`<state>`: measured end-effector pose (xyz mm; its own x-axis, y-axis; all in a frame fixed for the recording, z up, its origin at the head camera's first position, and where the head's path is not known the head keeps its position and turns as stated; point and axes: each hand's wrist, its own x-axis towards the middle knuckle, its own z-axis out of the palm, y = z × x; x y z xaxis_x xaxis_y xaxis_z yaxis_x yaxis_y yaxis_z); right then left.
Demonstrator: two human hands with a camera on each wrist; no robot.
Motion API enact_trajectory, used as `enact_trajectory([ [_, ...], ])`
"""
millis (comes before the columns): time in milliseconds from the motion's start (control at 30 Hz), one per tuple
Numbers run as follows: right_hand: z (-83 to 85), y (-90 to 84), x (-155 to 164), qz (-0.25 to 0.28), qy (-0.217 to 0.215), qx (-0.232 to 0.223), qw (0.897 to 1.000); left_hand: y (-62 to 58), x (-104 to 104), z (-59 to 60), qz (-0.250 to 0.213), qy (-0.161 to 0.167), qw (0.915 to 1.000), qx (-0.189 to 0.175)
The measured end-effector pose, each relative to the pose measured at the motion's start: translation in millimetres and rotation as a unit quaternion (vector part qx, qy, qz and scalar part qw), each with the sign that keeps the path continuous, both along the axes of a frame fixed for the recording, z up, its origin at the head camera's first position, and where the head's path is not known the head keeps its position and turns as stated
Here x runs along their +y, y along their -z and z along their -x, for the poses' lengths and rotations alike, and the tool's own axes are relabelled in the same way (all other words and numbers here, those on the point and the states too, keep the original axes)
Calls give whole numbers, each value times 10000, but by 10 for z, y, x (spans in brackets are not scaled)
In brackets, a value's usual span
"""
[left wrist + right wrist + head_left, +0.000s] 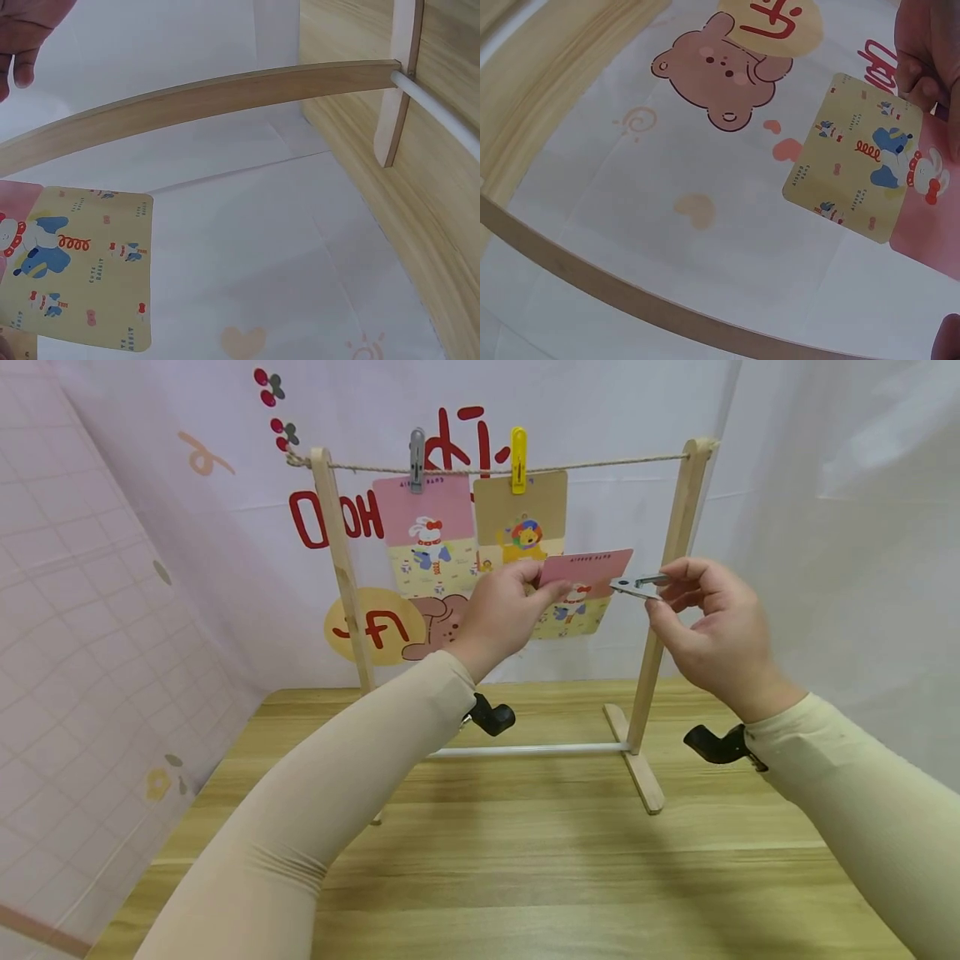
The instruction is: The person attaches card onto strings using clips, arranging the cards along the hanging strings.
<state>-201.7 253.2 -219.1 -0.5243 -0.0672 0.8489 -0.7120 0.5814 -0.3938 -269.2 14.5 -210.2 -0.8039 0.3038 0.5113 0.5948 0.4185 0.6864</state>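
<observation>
My left hand [504, 614] pinches the left edge of a pink and yellow rabbit card [588, 568], held below the rope and tilted. In the right wrist view the same card [855, 157] shows its printed rabbit, with left-hand fingers at its edge. My right hand [716, 631] pinches the handles of a grey clothespin [633, 586], whose front end points left and lies close to the card's right side. Whether the clothespin touches the card I cannot tell. The left wrist view shows the card [82, 262] and part of the right hand [26, 37].
A wooden rack carries a rope [615, 463] between its posts [678, 527]. On it hang a pink rabbit card [393, 506] under a grey clothespin [417, 460] and a tan lion card [491, 510] under a yellow clothespin [518, 460]. A white rod [547, 749] joins the posts low down.
</observation>
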Motion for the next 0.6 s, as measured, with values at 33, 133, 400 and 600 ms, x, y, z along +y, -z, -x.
enact_trajectory([
  [33, 2, -12, 0, -22, 12, 30, 10000, -17, 8, -5, -2, -20, 10000, -28],
  [133, 1, -44, 1, -103, 100, 109, 9998, -64, 38, -14, -51, -24, 9999, -113],
  [400, 2, -169, -1, -287, 469, 220, 9982, -147, 123, 15, -243, 21, 9997, -65],
  [600, 13, -260, -10, -455, 608, 281, 9967, -203, 162, 26, -229, -78, 9997, -69],
])
